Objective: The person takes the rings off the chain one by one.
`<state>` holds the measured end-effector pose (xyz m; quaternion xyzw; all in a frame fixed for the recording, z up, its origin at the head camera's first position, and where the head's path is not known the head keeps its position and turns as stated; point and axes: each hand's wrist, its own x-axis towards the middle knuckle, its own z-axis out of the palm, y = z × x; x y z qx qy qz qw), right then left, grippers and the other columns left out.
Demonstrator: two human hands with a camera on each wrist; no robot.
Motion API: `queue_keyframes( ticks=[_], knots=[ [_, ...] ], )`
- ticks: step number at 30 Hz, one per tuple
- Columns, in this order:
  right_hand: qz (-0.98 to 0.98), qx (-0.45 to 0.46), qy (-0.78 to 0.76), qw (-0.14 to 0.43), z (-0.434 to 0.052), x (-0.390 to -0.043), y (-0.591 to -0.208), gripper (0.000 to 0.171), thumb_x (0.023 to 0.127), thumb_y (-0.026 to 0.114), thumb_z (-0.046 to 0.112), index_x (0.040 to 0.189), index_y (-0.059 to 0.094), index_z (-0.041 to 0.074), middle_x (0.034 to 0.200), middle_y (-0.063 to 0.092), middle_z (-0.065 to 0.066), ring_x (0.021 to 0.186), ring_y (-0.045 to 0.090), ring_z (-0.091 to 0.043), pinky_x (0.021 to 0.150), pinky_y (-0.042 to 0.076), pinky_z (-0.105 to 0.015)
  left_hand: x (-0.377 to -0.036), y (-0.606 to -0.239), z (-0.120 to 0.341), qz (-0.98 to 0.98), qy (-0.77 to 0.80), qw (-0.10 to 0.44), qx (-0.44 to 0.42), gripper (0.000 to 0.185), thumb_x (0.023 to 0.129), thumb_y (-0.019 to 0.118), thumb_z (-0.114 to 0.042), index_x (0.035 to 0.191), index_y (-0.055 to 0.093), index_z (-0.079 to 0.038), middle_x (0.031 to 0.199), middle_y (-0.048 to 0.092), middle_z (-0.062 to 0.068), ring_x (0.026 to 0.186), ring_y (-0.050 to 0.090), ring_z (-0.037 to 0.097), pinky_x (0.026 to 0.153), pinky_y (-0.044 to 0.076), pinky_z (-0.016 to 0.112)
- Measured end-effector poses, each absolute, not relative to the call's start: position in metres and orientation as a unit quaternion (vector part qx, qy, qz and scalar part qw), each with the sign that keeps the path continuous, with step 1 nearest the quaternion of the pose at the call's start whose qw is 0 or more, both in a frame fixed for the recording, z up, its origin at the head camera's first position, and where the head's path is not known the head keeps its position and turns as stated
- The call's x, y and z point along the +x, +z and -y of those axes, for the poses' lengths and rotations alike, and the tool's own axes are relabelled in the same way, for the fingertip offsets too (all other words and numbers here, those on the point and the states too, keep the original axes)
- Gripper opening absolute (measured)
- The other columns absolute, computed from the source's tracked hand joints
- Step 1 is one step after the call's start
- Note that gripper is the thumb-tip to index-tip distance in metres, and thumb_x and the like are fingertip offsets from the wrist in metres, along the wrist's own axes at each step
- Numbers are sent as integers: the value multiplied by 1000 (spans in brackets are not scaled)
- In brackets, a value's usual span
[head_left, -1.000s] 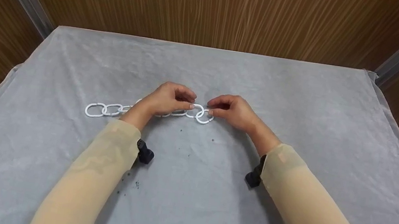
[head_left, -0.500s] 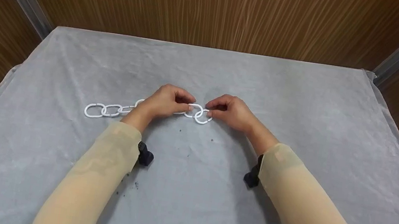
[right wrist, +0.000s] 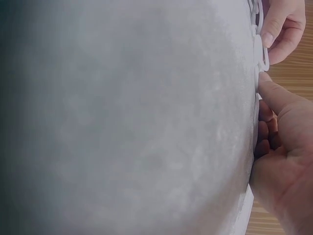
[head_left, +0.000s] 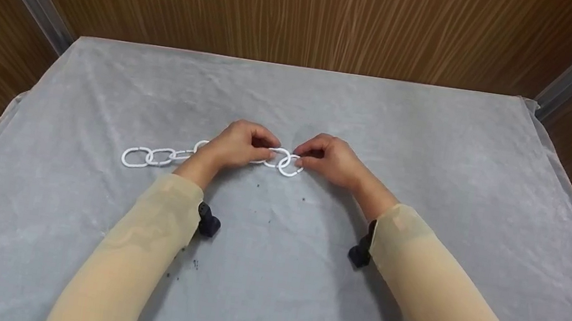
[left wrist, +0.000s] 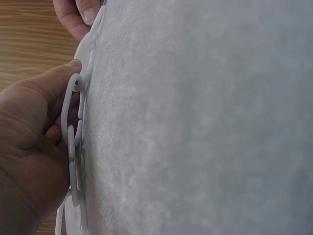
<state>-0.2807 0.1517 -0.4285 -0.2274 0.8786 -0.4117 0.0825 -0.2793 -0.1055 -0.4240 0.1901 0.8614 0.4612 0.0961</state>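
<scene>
A white chain point(head_left: 135, 167) of several oval links lies across the grey cloth in the head view, running from the left toward the middle. My left hand point(head_left: 235, 145) covers part of it and pinches a link near the chain's right end between thumb and fingers. Facing it, my right hand point(head_left: 336, 162) pinches the end link point(head_left: 289, 175), which is looped through its neighbour. In the left wrist view, linked loops of the chain point(left wrist: 65, 112) pass along the thumb side of the left hand point(left wrist: 24, 117). The right thumb point(right wrist: 279, 93) presses on the end link in the right wrist view.
Grey cloth point(head_left: 270, 270) covers the table, with a few small dark specks on it. Wood-grain panels point(head_left: 307, 12) stand at the back and both sides. Small black wrist cameras point(head_left: 208, 222) hang below both sleeves.
My right hand has shifted slightly left with the end link, drawing closer to the left hand. The left thumb has slid a little left on its link. The chain's left part stays put.
</scene>
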Motion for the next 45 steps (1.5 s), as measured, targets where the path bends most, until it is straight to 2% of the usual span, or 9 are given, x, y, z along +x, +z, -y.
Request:
queue_keyframes(
  ticks=[9,16,22,30,34,40,45],
  knots=[
    [-878,-224,-414,87,-152,-278,-425,17,93,83,12,110,83,8,107,73,-6,101,62,-19,92,47,-31,-277,-419,102,-865,459,88,185,19,93,79,-7,112,82,-6,104,77,5,96,65,14,88,50,26],
    [-878,-229,-413,79,-149,-275,-425,13,94,81,10,106,82,6,105,72,-7,99,62,-18,89,47,-29,-272,-418,98,-873,445,63,190,15,92,78,-3,107,82,-4,97,77,5,88,64,12,82,49,25],
    [-885,-229,-397,74,-151,-274,-425,12,95,77,7,106,81,4,104,72,-8,100,62,-20,90,48,-30,-267,-415,90,-880,421,41,215,13,92,78,-2,104,83,-2,97,78,8,88,66,16,82,51,28],
    [-886,-219,-401,74,-158,-268,-413,8,97,74,6,102,80,4,93,74,-3,85,59,-13,77,47,-24,-261,-404,81,-880,415,25,230,11,93,77,-3,102,84,-4,96,78,7,86,64,15,79,49,28],
    [-874,-209,-430,88,-165,-260,-406,11,98,74,10,105,80,5,95,74,-3,85,59,-15,75,47,-25,-255,-401,78,-872,430,17,232,11,94,78,-5,103,84,-5,97,78,7,86,63,15,78,48,28],
    [-857,-170,-471,123,-176,-246,-397,19,100,72,17,115,82,10,106,77,-3,92,61,-17,79,48,-28,-240,-399,75,-861,455,6,227,14,95,78,-6,108,85,-7,100,78,5,85,63,14,75,47,27],
    [-844,-136,-502,133,-182,-232,-396,20,100,73,18,113,81,7,103,77,-3,90,60,-15,78,48,-26,-226,-401,71,-855,471,-8,218,15,96,78,-7,110,84,-8,100,77,4,85,63,15,74,46,28]
  ],
)
